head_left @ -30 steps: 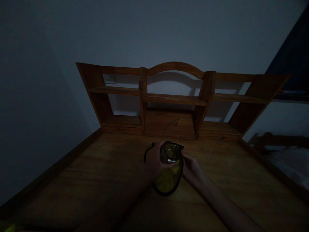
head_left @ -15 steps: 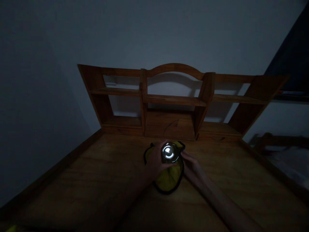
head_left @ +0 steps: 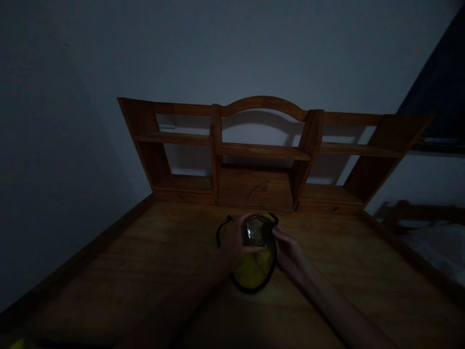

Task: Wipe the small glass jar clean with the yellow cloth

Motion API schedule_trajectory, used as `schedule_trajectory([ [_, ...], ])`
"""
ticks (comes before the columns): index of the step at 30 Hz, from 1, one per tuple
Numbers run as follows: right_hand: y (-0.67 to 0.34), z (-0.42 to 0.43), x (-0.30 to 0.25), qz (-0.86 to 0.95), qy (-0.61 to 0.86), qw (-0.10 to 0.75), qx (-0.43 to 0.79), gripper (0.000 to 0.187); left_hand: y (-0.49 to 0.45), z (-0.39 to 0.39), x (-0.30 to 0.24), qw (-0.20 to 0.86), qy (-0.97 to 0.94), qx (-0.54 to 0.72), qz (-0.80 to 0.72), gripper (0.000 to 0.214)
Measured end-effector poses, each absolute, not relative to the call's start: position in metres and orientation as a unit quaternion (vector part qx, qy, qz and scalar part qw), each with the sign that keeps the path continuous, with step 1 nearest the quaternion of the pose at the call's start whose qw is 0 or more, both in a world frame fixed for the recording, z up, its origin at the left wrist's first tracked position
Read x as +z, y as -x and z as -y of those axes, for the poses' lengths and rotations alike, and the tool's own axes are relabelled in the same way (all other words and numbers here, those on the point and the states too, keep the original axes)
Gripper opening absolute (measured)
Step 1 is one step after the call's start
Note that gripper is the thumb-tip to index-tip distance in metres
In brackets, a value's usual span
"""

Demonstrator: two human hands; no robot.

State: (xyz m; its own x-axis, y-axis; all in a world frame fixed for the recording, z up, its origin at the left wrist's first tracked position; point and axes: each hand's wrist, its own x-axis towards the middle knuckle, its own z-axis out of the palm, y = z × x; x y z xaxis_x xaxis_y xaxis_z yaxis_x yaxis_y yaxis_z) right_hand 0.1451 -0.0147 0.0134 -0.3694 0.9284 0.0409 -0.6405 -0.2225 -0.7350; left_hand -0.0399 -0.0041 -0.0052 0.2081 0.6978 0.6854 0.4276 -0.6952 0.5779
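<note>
Head camera view, dim light: a person's left hand (head_left: 232,241) grips a clear, rounded glass (head_left: 257,230), its fingers curled around the glass from nine toward twelve o'clock, its thumb along the six o'clock side; the right hand (head_left: 289,248), at three o'clock from the glass, holds a yellow cloth (head_left: 251,272) by its black-trimmed edge, fingers bent, though shadow hides exactly how they close. The cloth shows beneath the glass, its rounded lower end hanging toward six o'clock, one corner standing at one o'clock and another stretch of dark trim curving past the left hand at nine; whether the glass rests on anything but hand and cloth cannot be told. Both hands are over a wooden desk (head_left: 152,261), a little toward six o'clock from the centre of the scene; at twelve o'clock, along the back of the desk, stands a wooden shelf unit (head_left: 263,151) with an arched top rail, set before a pale wall (head_left: 232,53). Toward ten o'clock a white socket (head_left: 167,122) shows through the shelving; at four o'clock, beyond the desk's raised edge, lies pale fabric (head_left: 436,245) beside a wooden rail (head_left: 428,212).
</note>
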Motion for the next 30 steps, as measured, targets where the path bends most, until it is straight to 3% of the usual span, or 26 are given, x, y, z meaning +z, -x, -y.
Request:
schedule_trajectory([
  [8,-0.147,0.008,0.005,0.331,0.228,0.537,0.741,0.031,0.037,0.008,0.003,0.121,-0.784,0.494,-0.356,0.088],
  [15,-0.152,-0.002,-0.008,0.323,0.250,0.527,0.745,0.026,0.035,0.006,-0.001,0.194,-0.765,0.481,-0.381,0.092],
  [20,-0.152,-0.001,-0.003,0.296,0.242,0.527,0.759,0.023,0.033,0.008,-0.003,0.216,-0.742,0.521,-0.364,0.085],
  [30,-0.150,0.004,0.001,0.295,0.238,0.483,0.789,0.022,0.044,0.024,0.022,0.246,-0.785,0.475,-0.313,0.072],
])
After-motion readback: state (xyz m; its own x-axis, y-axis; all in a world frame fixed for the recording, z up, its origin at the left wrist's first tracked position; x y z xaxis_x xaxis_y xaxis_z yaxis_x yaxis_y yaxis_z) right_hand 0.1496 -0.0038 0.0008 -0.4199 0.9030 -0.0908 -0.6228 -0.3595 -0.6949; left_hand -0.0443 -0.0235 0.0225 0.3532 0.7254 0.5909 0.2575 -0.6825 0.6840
